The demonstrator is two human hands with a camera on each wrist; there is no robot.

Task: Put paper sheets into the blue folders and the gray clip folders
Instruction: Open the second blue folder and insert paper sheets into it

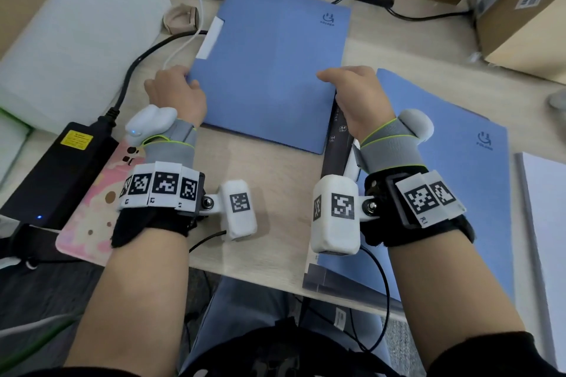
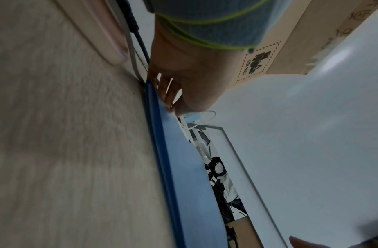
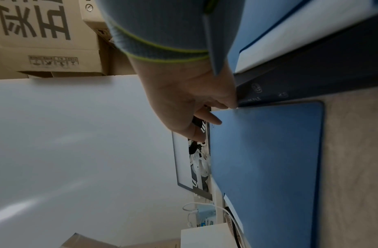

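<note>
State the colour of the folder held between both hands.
Blue folder, a white tab on its left edge; clearest in the head view.

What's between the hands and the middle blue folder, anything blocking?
Nothing visible. The left hand already holds the blue folder at its left edge, and the right hand is on its right edge. The cover is shut, and no paper sheet is in either hand.

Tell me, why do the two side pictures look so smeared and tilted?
Left wrist view: the desk is streaked with motion blur beside the blue folder. Right wrist view: dim and turned sideways, the right hand soft. Head view: sharper, edges bowed by the wide lens.
</note>
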